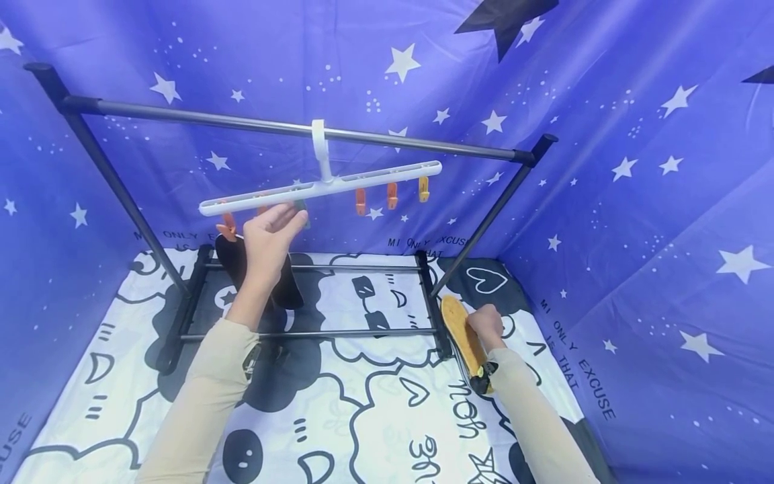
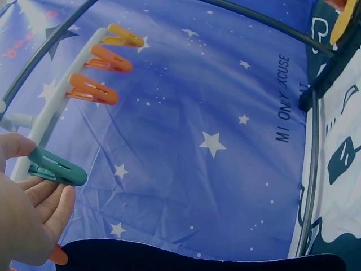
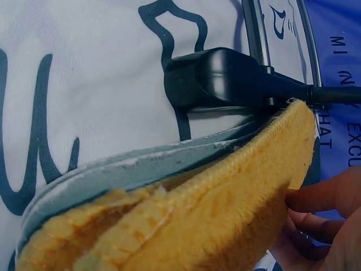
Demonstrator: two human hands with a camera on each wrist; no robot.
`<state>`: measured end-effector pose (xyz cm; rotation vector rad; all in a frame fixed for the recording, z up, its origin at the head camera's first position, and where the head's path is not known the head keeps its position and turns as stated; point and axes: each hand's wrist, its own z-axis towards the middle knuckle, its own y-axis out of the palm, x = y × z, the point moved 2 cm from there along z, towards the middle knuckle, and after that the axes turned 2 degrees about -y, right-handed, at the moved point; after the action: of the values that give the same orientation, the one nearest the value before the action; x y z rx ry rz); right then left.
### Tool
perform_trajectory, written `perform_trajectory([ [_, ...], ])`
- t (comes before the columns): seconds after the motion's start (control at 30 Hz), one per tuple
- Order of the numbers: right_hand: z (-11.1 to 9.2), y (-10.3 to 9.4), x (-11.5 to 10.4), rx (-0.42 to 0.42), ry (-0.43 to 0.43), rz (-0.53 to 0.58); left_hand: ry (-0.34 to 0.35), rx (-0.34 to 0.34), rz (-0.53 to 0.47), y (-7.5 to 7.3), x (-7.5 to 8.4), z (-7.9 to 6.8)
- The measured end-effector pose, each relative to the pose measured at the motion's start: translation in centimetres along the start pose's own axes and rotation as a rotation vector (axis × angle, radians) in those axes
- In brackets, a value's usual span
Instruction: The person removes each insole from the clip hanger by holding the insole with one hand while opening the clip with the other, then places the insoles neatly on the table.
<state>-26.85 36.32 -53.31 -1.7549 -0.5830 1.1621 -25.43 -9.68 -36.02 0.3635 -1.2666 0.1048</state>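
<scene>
A white clip hanger hangs by its hook from a metal rail. My left hand reaches up to its middle and pinches a green clothespin between thumb and fingers. Black insoles hang below the hanger's left half, partly hidden behind that hand. Down at the right, my right hand grips the edge of a fuzzy yellow insole. Beside it in the right wrist view lie grey-edged insoles, stacked close against another yellow one.
The black rack's rail spans between two slanted posts, with lower bars near the patterned cloth. Two orange clothespins and a yellow one hang on the hanger's right half; an orange one is at its left end. Starry blue fabric surrounds everything.
</scene>
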Motion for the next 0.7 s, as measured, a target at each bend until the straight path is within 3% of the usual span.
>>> perform_trajectory([
  [0.17,-0.22,-0.12,-0.04,0.002,-0.004,0.014,0.018,-0.008,0.007,-0.03,0.16,-0.18],
  [0.67,-0.47,-0.52,-0.27,0.003,0.011,0.024,-0.010,-0.015,0.030,-0.08,-0.08,-0.26],
  [0.7,0.45,0.02,0.63,0.005,-0.004,0.040,-0.012,-0.014,0.031,-0.05,-0.12,-0.29],
])
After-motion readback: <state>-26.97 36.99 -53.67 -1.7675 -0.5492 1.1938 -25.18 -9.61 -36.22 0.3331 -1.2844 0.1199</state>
